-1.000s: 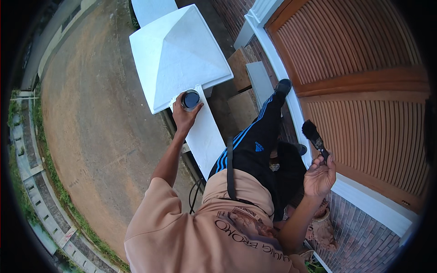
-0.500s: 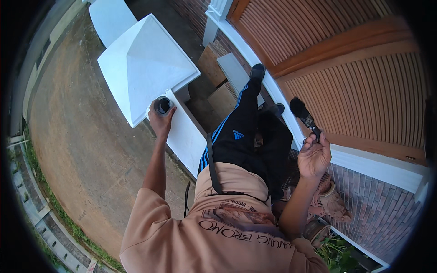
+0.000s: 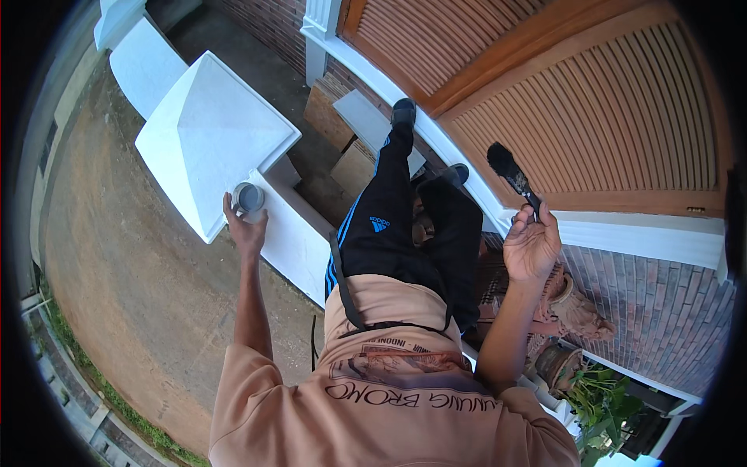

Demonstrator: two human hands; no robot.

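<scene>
A small round cup [image 3: 249, 198] with greyish contents stands on the white wall top [image 3: 292, 233], close to the pyramid-shaped pillar cap [image 3: 208, 128]. Behind the cup is my left hand [image 3: 247, 232], its index finger and thumb spread to either side and apparently off it. My right hand [image 3: 532, 247] is raised on the other side of my body, palm up. Between its thumb and fingers it pinches the handle of a paintbrush [image 3: 510, 170], whose dark, worn bristles point up and to the left, in front of the wooden louvred shutters [image 3: 599, 132].
My feet rest along a white ledge [image 3: 476, 180] under the shutters. Boards [image 3: 366, 117] lean in the gap between wall and house. Terracotta pots [image 3: 572, 300] and a green plant [image 3: 603, 405] sit at the lower right. Brown paved ground [image 3: 140, 272] lies below on the left.
The cup was in my left hand's grip and now stands on the wall top with the fingers spread apart. The view has shifted; my right hand still holds the brush much as before.
</scene>
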